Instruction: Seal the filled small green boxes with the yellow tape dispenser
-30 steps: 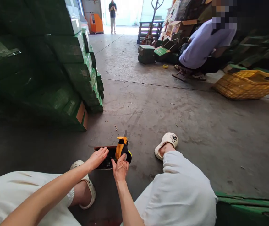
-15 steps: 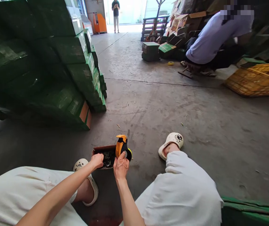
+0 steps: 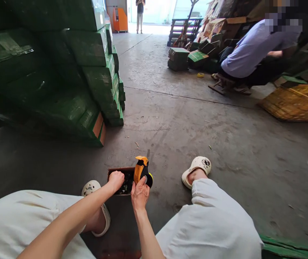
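Observation:
A small open cardboard box [image 3: 113, 169] stands on the floor between my feet, with dark, shiny contents inside. Over its left part is my left hand [image 3: 116, 180], fingers curled closed; what they hold, if anything, is hidden. My right hand [image 3: 140, 192] grips an orange and black tape dispenser [image 3: 140, 169] at the box's right end. A bit of yellow shows on the dispenser's right side, apparently its tape roll.
Stacked green cartons [image 3: 91, 79] rise at the left. A person in a lavender shirt [image 3: 251, 50] sits low at the right, near a yellow basket [image 3: 297, 104]. Green boxes [image 3: 179, 59] and a tape roll [image 3: 200, 75] lie farther back. Another person [image 3: 140, 14] stands by the doorway.
My left hand has shifted slightly right over the box. The right hand keeps its grip on the tape dispenser. The whole view has tilted and shifted a little.

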`<state>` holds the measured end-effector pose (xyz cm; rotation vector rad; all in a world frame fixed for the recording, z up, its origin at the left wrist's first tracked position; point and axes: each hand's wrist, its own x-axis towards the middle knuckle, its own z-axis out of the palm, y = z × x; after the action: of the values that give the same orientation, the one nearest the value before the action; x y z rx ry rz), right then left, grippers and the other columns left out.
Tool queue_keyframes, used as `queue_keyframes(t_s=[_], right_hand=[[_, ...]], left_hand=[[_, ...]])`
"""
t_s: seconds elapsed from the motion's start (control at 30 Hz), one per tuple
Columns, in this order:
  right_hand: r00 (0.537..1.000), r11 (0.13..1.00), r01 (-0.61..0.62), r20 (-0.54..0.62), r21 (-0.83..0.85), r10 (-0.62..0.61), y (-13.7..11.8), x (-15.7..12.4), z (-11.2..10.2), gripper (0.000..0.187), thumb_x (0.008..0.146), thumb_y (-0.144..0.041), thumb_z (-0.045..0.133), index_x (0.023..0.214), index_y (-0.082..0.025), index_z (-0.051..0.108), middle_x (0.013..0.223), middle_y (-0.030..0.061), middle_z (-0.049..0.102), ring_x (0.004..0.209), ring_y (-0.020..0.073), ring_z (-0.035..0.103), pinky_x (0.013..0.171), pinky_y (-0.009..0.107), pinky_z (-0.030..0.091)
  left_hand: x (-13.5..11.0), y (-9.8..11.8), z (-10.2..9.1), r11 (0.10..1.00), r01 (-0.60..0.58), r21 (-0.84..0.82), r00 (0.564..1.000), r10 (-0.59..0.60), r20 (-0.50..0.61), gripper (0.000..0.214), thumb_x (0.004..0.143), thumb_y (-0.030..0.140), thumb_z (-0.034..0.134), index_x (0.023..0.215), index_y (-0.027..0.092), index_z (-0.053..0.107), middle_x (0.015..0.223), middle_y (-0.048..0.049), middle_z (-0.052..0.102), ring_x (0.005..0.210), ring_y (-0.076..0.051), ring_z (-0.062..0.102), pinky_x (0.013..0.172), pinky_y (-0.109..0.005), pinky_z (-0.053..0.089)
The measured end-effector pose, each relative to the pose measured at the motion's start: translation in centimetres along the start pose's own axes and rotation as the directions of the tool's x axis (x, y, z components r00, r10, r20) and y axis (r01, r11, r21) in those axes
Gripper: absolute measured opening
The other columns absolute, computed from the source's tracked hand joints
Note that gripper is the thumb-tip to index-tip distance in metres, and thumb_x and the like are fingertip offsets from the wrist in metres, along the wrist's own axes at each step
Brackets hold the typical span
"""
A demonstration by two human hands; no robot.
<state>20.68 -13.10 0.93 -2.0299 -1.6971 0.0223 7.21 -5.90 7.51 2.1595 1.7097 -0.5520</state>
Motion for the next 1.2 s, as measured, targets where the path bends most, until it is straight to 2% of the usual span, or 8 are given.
queue_keyframes(t_s=[0.13,0.23,0.33,0.43,0.53,0.77,1.03,1.2], right_hand=[[0.999,1.000,-0.013,0.039,-0.019,0.014,-0.2,0.0,-0.2,0.046,0.104,-0.026,0.047,0.140,0.003,0.043,0.087,0.0180,0.072,0.083,0.0298,0.071,0.086,0.043,0.051],[0.999,1.000,-0.006,0.042,-0.025,0.007,-0.2,0.0,-0.2,0.047,0.105,-0.026,0.047,0.140,0.004,0.043,0.087,0.0181,0.072,0.082,0.0297,0.071,0.086,0.043,0.051],[1.000,0.999,0.009,0.022,-0.034,-0.009,-0.1,0.0,0.0,0.047,0.105,-0.027,0.046,0.139,0.006,0.044,0.086,0.0181,0.072,0.081,0.0293,0.071,0.085,0.042,0.051],[1.000,1.000,0.008,0.016,-0.015,-0.008,0.1,0.0,0.0,0.047,0.105,-0.027,0.046,0.140,0.004,0.044,0.088,0.0191,0.073,0.082,0.0295,0.071,0.086,0.043,0.051],[0.999,1.000,0.008,0.034,0.017,-0.009,0.2,0.1,-0.1,0.047,0.104,-0.026,0.046,0.141,0.003,0.043,0.092,0.0203,0.073,0.085,0.0300,0.071,0.086,0.043,0.052],[0.999,1.000,0.023,0.045,-0.001,-0.023,0.2,-0.1,-0.2,0.049,0.105,-0.028,0.046,0.141,0.004,0.044,0.092,0.0209,0.073,0.085,0.0306,0.071,0.085,0.043,0.051],[0.999,0.998,0.040,0.011,-0.039,-0.040,0.3,0.1,-0.2,0.047,0.103,-0.025,0.048,0.140,0.004,0.044,0.084,0.0170,0.072,0.078,0.0294,0.070,0.083,0.042,0.052],[1.000,1.000,0.000,0.012,-0.013,0.000,0.0,-0.3,-0.1,0.048,0.103,-0.025,0.047,0.142,0.002,0.043,0.091,0.0196,0.072,0.083,0.0304,0.071,0.085,0.043,0.052]], left_hand=[[-1.7,-0.7,0.9,0.993,-0.114,0.029,0.989,0.116,-0.091,0.050,0.101,0.012,0.042,0.148,0.014,0.057,0.146,-0.0239,0.059,0.141,-0.034,0.052,0.113,-0.049,0.043],[-1.8,-0.9,1.4,0.979,-0.201,0.036,0.977,0.203,-0.064,0.048,0.100,0.014,0.048,0.146,0.019,0.059,0.158,-0.0177,0.050,0.149,-0.031,0.042,0.123,-0.046,0.031],[-0.8,0.0,1.7,0.973,-0.230,0.031,0.972,0.231,-0.032,0.044,0.101,0.020,0.048,0.142,0.012,0.062,0.153,-0.0221,0.054,0.144,-0.033,0.048,0.122,-0.046,0.031],[0.7,1.2,1.9,0.981,-0.192,0.024,0.981,0.192,-0.002,0.039,0.098,0.016,0.047,0.126,0.004,0.070,0.132,-0.0279,0.066,0.134,-0.038,0.055,0.117,-0.052,0.034],[1.8,1.4,2.1,0.987,-0.160,0.001,0.986,0.160,0.041,0.030,0.088,0.014,0.059,0.114,0.009,0.075,0.120,-0.0246,0.072,0.131,-0.040,0.058,0.113,-0.055,0.039],[2.3,-1.0,3.0,0.988,-0.137,-0.066,0.984,0.143,0.104,0.043,0.082,0.010,0.060,0.123,0.022,0.068,0.134,-0.0128,0.069,0.135,-0.031,0.056,0.109,-0.049,0.047],[1.6,-1.1,2.0,0.976,-0.198,-0.094,0.980,0.199,0.006,0.027,0.092,0.017,0.065,0.119,0.018,0.069,0.126,-0.0115,0.071,0.121,-0.024,0.066,0.107,-0.033,0.051],[-1.0,-1.2,2.2,0.982,-0.182,-0.054,0.979,0.176,-0.106,0.038,0.093,0.024,0.067,0.130,0.022,0.061,0.143,-0.0125,0.058,0.133,-0.027,0.055,0.108,-0.037,0.050]])
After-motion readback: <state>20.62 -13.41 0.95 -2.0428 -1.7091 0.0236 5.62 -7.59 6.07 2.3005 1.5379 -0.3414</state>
